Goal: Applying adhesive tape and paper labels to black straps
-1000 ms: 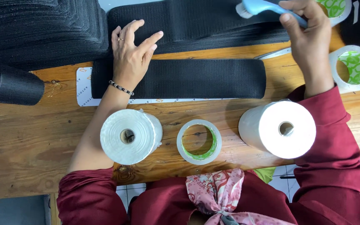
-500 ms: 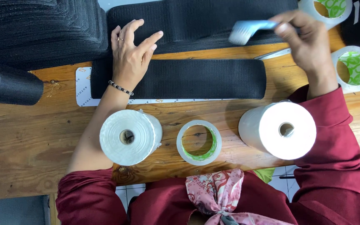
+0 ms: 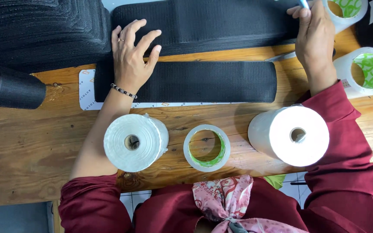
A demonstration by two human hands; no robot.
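While left hand (image 3: 131, 64) presses flat, black strip (image 3: 203, 81) beneath (extending rightward).

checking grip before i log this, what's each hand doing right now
Left hand: open, flat on the black fabric strip.
Right hand: closed on a blue tool, mostly out of frame.

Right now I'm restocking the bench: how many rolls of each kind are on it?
White material rolls: 2
Tape rolls with green-printed cores: 3
Black roll: 1
Total: 6
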